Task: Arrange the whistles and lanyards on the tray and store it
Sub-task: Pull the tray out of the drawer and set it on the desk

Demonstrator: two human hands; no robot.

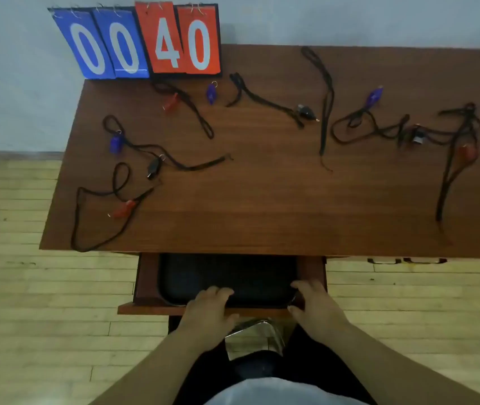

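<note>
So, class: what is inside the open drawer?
A black tray lies in the drawer, both hands on its near rim: left hand, right hand. Its far end runs under the desk, so anything back there is hidden.

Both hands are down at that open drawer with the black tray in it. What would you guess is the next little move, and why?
Probably lifting the black tray out of the open drawer and onto the table. The left hand and right hand both sit at the tray's near rim, while the whistles and lanyards, like the red whistle, lie scattered on the tabletop.
</note>
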